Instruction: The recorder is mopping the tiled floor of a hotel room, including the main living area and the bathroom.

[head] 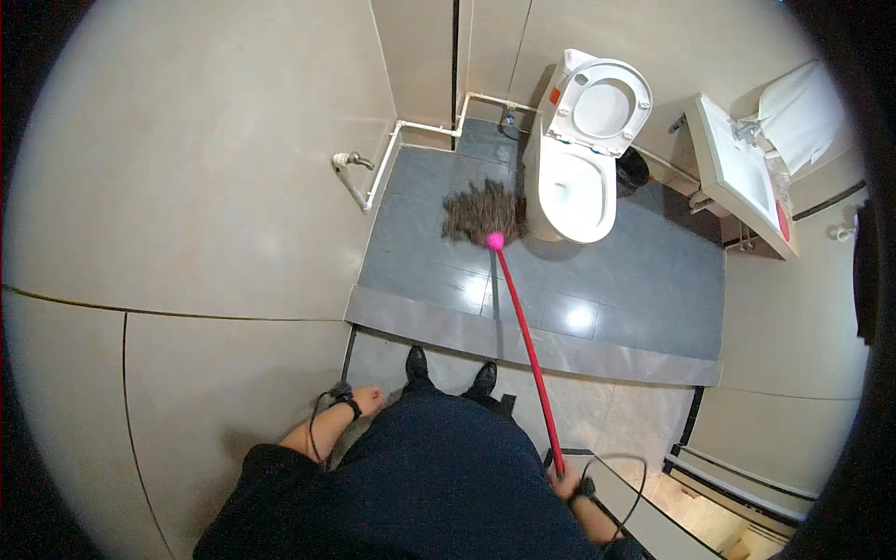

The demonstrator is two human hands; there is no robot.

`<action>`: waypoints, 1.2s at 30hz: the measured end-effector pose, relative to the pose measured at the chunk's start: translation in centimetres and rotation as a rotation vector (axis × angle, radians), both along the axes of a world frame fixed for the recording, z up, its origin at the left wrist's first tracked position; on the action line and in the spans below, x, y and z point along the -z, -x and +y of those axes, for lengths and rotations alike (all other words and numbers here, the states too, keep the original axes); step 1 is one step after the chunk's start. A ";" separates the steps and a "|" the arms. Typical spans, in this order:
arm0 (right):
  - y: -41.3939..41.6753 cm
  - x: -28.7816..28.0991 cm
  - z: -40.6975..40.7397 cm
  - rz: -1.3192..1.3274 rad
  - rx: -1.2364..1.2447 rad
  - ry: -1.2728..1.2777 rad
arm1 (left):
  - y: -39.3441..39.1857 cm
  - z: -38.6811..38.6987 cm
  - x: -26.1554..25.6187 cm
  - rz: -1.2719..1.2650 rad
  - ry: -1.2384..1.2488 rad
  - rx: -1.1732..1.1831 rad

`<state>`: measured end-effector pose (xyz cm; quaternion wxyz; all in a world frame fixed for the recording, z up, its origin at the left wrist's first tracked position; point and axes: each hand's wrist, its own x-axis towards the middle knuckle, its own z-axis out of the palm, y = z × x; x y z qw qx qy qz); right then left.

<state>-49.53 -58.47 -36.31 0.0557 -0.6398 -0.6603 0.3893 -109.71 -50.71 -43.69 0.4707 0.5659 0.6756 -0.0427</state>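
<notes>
My right hand [564, 483], at the lower right, is closed around the upper end of a mop's red handle [528, 343]. The handle slants up to a pink socket [495, 241] and a dark, stringy mop head [481, 211], slightly blurred. The strands lie spread on the grey tiled floor [413, 224], just left of the base of a white toilet [574, 189] whose lid and seat are raised. My left hand [369, 400] hangs beside my body near the left wall; nothing shows in it, and its fingers look curled. Both wrists wear a dark band with a cable.
A raised grey sill [602, 353] crosses in front of my shoes. Low on the left wall are a metal tap [360, 161] and white pipes [381, 168]. A black bin [632, 171] stands behind the toilet's right side. A white washbasin [742, 168] with a cloth [798, 115] juts out at the right.
</notes>
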 end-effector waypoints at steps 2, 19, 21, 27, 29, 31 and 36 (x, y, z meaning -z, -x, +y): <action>-5.7 -1.1 -9.0 -0.193 0.146 0.181 | -1.1 -0.2 2.3 -0.006 -0.070 0.002; 6.3 4.4 15.7 -0.469 -0.106 0.280 | 5.6 -15.1 5.4 -0.009 -0.012 -0.352; 11.3 9.6 23.2 -0.335 -0.204 0.186 | 4.5 -17.4 4.1 -0.060 0.044 -0.487; 33.0 7.1 41.8 -0.003 -0.123 0.372 | 0.7 -20.8 0.7 0.022 0.099 -0.824; 36.0 3.2 40.4 0.053 -0.130 0.487 | -1.9 -24.3 0.2 0.057 0.091 -0.892; 33.5 3.7 39.8 0.063 -0.162 0.504 | -4.3 -25.3 1.4 0.118 0.091 -0.978; 20.8 1.2 34.1 0.065 -0.216 0.687 | -12.5 -24.3 -0.9 0.074 0.274 -1.116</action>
